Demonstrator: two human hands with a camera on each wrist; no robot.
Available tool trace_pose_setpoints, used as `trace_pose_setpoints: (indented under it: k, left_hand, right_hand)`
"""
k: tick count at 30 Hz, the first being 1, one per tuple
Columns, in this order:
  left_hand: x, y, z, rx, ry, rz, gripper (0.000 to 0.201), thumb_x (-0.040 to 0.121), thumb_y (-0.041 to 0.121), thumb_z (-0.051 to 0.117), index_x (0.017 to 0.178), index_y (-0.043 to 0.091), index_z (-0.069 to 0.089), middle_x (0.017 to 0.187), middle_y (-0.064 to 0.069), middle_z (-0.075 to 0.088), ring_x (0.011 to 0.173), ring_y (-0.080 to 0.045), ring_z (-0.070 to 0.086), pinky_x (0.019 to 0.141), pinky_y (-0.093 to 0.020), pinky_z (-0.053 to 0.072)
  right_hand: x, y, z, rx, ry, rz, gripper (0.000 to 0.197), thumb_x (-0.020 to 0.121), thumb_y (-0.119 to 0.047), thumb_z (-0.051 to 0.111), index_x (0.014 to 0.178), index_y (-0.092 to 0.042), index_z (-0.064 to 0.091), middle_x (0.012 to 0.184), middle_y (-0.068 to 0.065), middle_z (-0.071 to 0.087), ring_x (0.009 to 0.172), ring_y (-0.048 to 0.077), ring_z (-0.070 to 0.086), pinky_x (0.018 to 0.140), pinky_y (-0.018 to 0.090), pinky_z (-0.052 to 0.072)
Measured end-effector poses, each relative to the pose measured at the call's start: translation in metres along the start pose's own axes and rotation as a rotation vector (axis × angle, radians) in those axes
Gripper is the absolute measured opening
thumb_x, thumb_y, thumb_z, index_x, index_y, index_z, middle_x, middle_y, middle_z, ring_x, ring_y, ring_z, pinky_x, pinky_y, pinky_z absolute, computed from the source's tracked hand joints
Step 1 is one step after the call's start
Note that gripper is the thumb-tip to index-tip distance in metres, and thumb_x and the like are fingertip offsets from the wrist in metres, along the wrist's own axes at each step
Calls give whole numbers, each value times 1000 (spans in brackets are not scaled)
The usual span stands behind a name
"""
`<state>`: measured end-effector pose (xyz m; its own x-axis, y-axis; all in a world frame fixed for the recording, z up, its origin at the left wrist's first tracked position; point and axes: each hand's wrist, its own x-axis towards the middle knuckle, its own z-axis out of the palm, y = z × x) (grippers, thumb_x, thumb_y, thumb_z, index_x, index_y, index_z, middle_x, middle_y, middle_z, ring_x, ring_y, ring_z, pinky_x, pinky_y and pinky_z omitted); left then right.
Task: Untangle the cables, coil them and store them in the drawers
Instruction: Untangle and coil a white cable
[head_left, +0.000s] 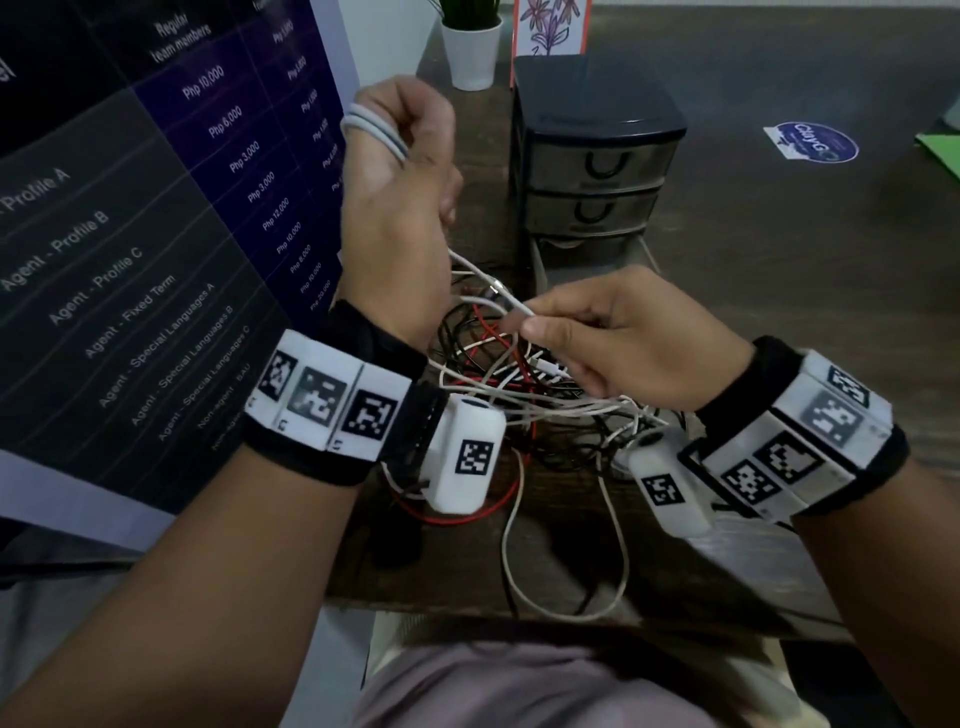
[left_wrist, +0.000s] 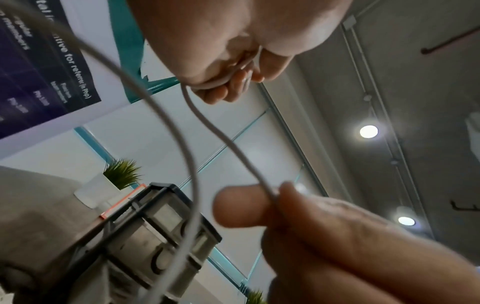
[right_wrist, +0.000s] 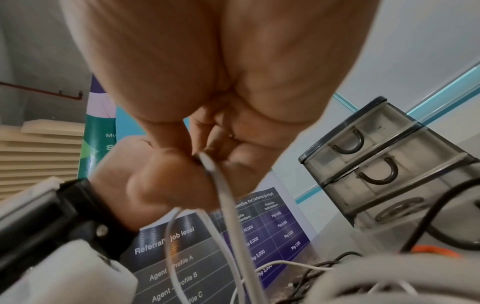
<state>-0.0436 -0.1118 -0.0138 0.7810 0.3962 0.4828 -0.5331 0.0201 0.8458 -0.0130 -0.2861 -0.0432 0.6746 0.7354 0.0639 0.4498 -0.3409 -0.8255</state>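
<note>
My left hand (head_left: 400, 156) is raised above the table with its fingers curled, and several turns of a white cable (head_left: 371, 130) lie wrapped round it. That cable (left_wrist: 207, 127) runs down to my right hand (head_left: 597, 338), which pinches it between thumb and forefinger (right_wrist: 207, 162). Beneath both hands a tangle of black, red and white cables (head_left: 509, 384) lies on the table. The dark drawer unit (head_left: 592, 161) stands behind, top two drawers closed, bottom drawer (head_left: 587, 254) pulled out a little.
A large purple banner (head_left: 156, 208) stands close on the left. A white plant pot (head_left: 470, 49) and a flower card (head_left: 550, 26) sit behind the drawer unit. A round blue sticker (head_left: 813, 143) lies at the right. A white cable loop (head_left: 566, 561) hangs near the table's front edge.
</note>
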Motion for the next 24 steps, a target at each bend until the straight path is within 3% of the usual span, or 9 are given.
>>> trace_pose_setpoints:
  k: [5,7,9,11,13,16,19,22,24]
  left_hand:
    - [-4,-7,-2,168,-11,74,13,98,30,41,98,18,45,76,5,37,64,-9,35,62,-23,35]
    - [-3,-7,-4,215,-6,119,16,96,35,42,97,19,44,80,5,39,68,-8,38,66,-24,36]
    - [-1,-8,-6,348,-42,183,12,98,33,43,96,21,43,85,6,41,73,-5,42,69,-22,38]
    - [1,-12,-8,586,-108,202,15,100,35,44,94,21,43,85,9,42,76,-3,46,69,-23,42]
    - [0,-19,-10,807,-186,162,29,100,43,40,85,19,46,80,6,45,76,-11,49,69,-33,44]
    - [-6,-25,-8,900,-290,114,52,100,48,30,64,13,41,63,0,39,60,-15,39,63,-39,36]
    - [-7,-24,-4,885,-307,36,64,102,50,25,56,7,40,58,-4,39,59,-18,42,63,-39,34]
    - [-7,-20,-4,862,-334,-80,70,105,48,26,57,1,45,57,-11,45,55,-20,46,59,-40,31]
    - [-10,-19,-5,843,-340,-180,78,102,55,26,67,-8,55,63,-21,57,59,-28,56,63,-45,41]
  right_hand:
    - [-6,-7,-4,96,-77,71,22,91,-33,62,92,-14,75,53,5,67,50,16,67,55,19,50]
    - [-7,-7,-6,107,-88,79,33,85,-42,63,77,-12,75,54,10,68,50,24,67,59,22,50]
    - [-8,-8,-9,177,-68,57,39,83,-42,65,71,-5,72,50,14,63,40,22,60,53,21,50]
    - [-9,-7,-13,236,-15,-7,29,88,-33,67,82,-6,73,45,3,55,33,17,47,43,24,47]
    - [-7,-8,-18,211,66,-92,20,92,-22,61,103,-10,72,47,-12,49,38,9,38,42,22,35]
    - [-1,-12,-20,124,166,-231,19,98,-7,55,110,-6,69,66,-21,61,59,-4,52,61,8,38]
    - [5,-15,-17,51,274,-310,18,98,-2,55,108,-10,68,86,-19,67,77,-9,61,74,7,42]
    - [10,-13,-20,113,398,-305,12,93,-10,66,103,-15,70,68,0,60,58,-2,52,59,14,41]
    - [12,-12,-26,124,437,-285,17,86,-16,75,101,-20,70,61,13,52,49,5,44,51,16,37]
